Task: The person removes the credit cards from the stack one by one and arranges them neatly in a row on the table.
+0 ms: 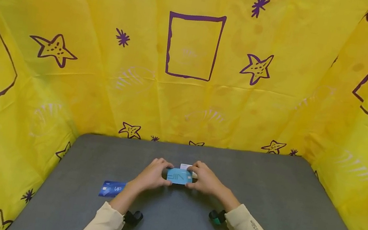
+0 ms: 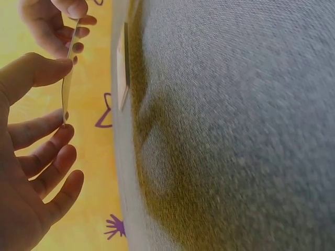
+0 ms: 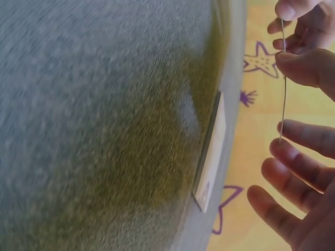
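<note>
Both hands hold one light-blue card [image 1: 179,176] above the grey table, its printed face turned up toward the head camera. My left hand [image 1: 155,174] pinches its left end between thumb and fingers. At the other end, my right hand [image 1: 207,180] pinches it the same way. Seen from the wrists, the card [image 2: 68,78] appears edge-on as a thin strip. A white card or flat stack [image 1: 186,166] lies on the table just behind it, partly hidden by the held card and right fingers. A dark blue card [image 1: 112,189] lies left, partly covered by the left forearm.
The grey table [image 1: 249,184] is bounded at the back and sides by yellow cloth [image 1: 185,107] printed with purple stars and frames. Black wrist devices, the left one [image 1: 133,217] and the right one [image 1: 217,217], hang close over the table.
</note>
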Available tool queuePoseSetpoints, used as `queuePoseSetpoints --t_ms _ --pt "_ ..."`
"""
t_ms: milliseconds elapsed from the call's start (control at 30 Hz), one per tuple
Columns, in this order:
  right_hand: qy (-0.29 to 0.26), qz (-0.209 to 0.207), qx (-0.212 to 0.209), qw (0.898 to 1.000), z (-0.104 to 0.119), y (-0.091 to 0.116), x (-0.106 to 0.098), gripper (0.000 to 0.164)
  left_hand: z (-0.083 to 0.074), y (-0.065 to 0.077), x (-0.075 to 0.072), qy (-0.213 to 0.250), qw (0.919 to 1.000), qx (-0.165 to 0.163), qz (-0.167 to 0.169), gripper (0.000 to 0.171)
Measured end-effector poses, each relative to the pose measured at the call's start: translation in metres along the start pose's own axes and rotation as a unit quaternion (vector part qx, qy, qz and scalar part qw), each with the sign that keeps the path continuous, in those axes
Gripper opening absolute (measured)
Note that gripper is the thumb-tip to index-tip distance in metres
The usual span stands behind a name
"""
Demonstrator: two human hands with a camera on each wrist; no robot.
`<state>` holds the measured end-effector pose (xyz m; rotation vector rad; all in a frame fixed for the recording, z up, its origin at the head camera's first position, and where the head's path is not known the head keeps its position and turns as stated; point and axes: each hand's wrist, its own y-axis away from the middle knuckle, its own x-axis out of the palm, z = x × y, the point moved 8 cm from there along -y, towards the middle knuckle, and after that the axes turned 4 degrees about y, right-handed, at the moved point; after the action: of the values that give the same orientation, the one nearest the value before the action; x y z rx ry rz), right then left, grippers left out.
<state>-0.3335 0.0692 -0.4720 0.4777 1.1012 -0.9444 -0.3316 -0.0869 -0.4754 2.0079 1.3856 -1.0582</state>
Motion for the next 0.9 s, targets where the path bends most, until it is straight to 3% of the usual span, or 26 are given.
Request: queuePoseSetpoints --t_ms 667,900 --pt "0.022 0.0 -0.026 0.999 0.017 -0.001 0.008 0.051 0.012 0.018 -0.01 0.014 0.9997 -0.018 -0.003 0.049" --pt "0.026 0.0 -0.031 0.999 0.026 -0.005 0.009 0.052 0.016 0.026 -0.017 0.013 0.9994 -0.025 -0.019 0.047"
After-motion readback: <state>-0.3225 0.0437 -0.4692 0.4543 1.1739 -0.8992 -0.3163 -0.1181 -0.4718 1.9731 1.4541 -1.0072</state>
